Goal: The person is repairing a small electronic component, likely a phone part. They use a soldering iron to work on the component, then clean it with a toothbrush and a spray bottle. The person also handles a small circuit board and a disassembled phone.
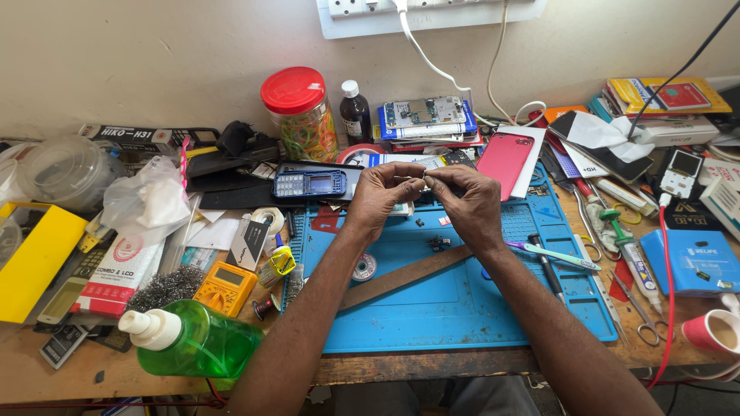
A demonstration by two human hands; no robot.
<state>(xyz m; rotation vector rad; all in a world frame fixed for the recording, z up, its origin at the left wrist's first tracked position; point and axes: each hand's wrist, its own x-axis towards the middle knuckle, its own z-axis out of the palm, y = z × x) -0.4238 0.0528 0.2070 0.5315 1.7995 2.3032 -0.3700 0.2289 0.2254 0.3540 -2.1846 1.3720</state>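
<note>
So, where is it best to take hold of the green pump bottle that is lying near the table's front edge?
Probably at the green pump bottle's wide body, coming from above. It lies on its side with the white pump pointing left, so the rounded body offers the fullest grip; the pump neck looks narrow.

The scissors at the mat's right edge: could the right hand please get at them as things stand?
Probably yes. The scissors lie uncovered on the bench, just right of the right hand's forearm. However, both hands are pinching something small, so it would have to let go first.
</note>
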